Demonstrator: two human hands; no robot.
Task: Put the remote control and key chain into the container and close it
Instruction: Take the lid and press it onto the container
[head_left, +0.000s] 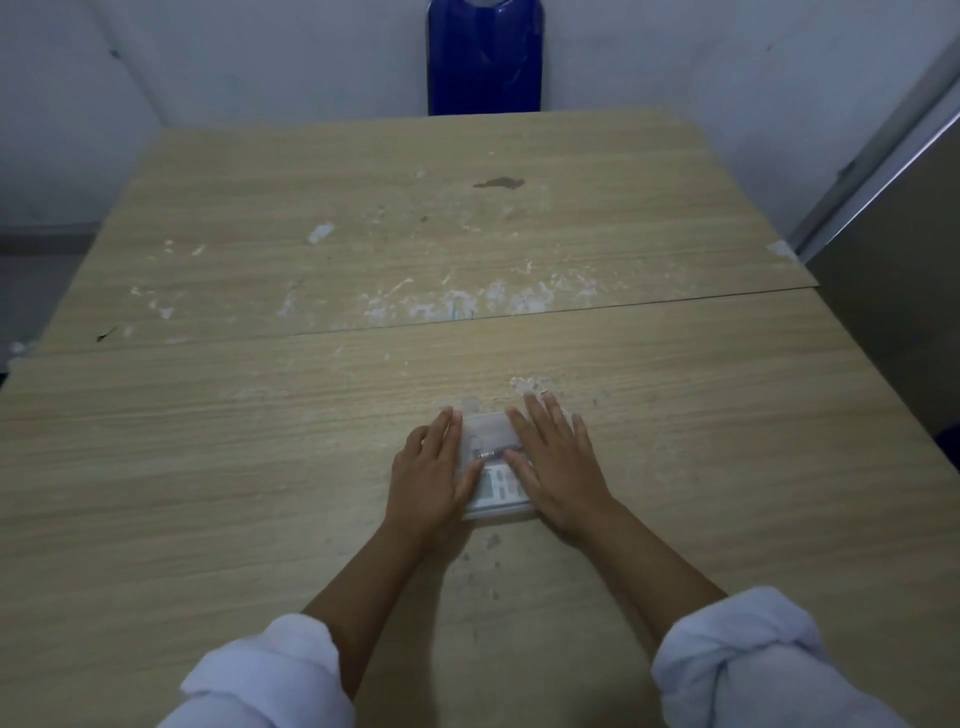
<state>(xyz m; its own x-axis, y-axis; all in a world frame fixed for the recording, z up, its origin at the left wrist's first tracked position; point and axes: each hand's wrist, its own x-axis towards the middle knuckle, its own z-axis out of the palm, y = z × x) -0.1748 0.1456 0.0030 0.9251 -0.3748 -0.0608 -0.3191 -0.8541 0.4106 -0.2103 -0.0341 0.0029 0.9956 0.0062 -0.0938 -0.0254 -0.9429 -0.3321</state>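
Note:
A small clear plastic container (491, 434) lies flat on the wooden table, its lid down over it. Through the lid I see the white remote control (497, 488) with dark buttons at the near end. The metal key chain (488, 453) shows above it, toward the far end. My left hand (434, 480) lies flat along the container's left side, thumb over the lid. My right hand (553, 465) rests flat on its right side, fingers spread and covering that edge. Both palms press down on it.
The wooden table (311, 467) has a seam across its middle and white scuff marks. A blue chair back (485, 57) stands beyond the far edge. A grey cabinet (893, 291) rises at the right.

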